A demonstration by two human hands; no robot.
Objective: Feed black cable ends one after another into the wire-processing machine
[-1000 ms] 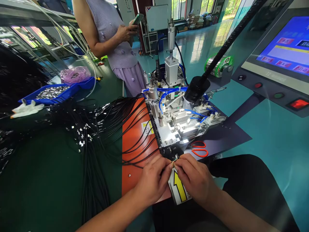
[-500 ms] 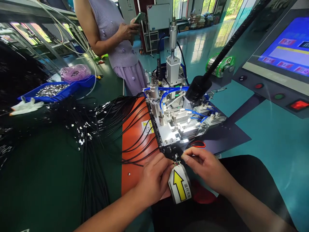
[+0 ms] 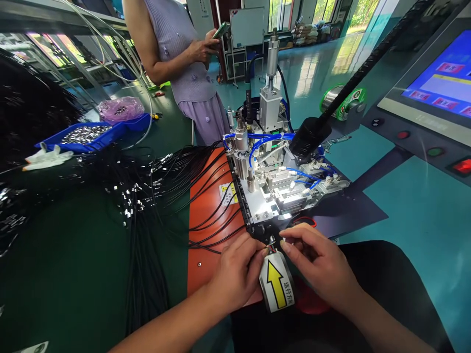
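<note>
My left hand is closed in a pinch on a cable end, where thin coloured wires stick out past the fingertips. Close beside them sits a small metal connector, at the front end of the machine's track. My right hand hovers just right of the connector, thumb and forefinger slightly apart, with nothing visible between them. Below the fingertips is a rounded white guide plate bearing a yellow arrow. Black cables lie across the orange panel and run toward the machine.
Cable bundles with metal ends lie on the green table. A blue tray of metal parts and a white glove are further left. A control panel stands right. Behind the machine, a person holds a phone.
My right thumb and forefinger have parted beside the connector. My left hand keeps its pinch. The whole view has shifted slightly, so the scene sits further right.
</note>
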